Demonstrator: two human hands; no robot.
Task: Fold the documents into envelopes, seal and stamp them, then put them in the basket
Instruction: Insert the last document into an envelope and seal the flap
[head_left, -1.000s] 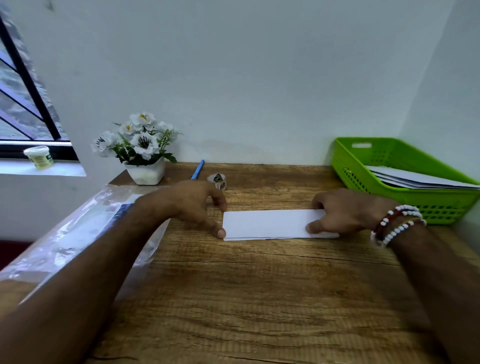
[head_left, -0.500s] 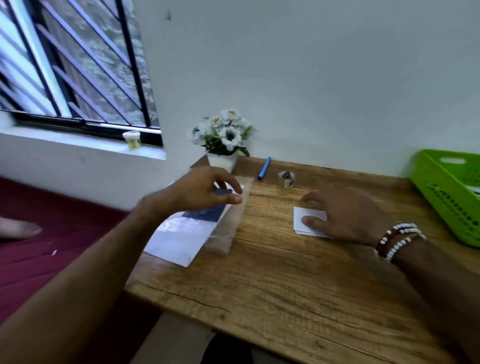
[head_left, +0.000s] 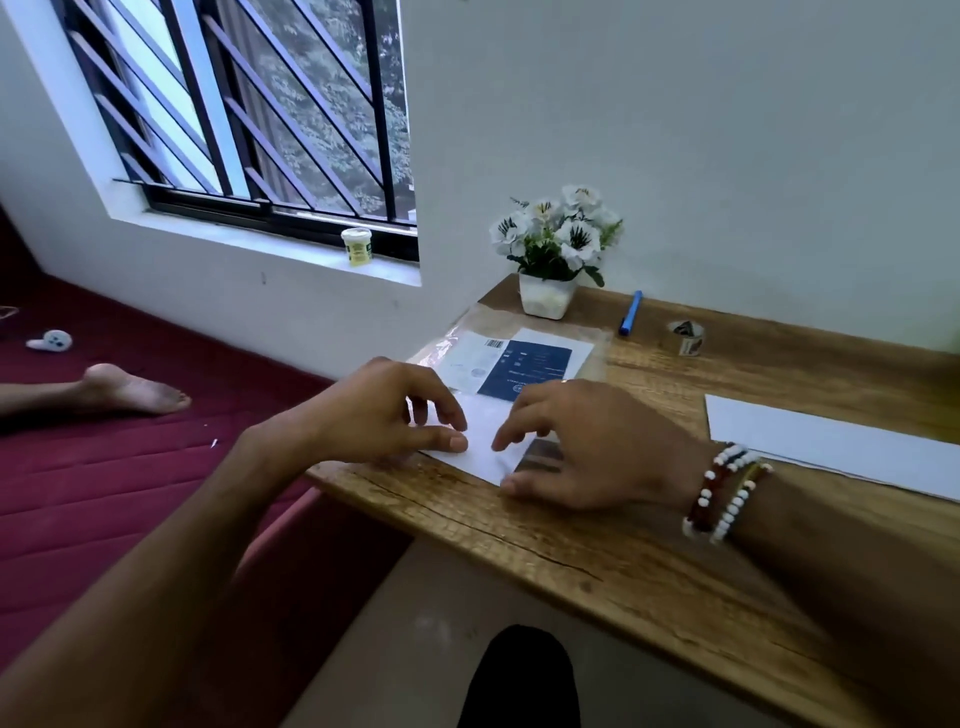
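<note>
A clear plastic pack of white envelopes (head_left: 519, 358) with a blue label lies at the desk's left end. My left hand (head_left: 395, 410) and my right hand (head_left: 587, 441) both rest their fingertips on the near white end of the pack (head_left: 483, 436), fingers spread, at the pack's opening. I cannot tell if either hand pinches anything. The folded white document (head_left: 831, 441) lies flat on the wooden desk (head_left: 597, 551) to the right, untouched. The basket is out of view.
A white flower pot (head_left: 550, 296), a blue pen (head_left: 630, 313) and a small roll of stickers (head_left: 687, 338) stand along the back of the desk. A small jar (head_left: 356, 246) sits on the window sill. Another person's foot (head_left: 130, 389) lies on the red mat at left.
My view has swung left. My left hand left the folded document and went to the envelope pack; my right hand then let go of the document and joined it there.
</note>
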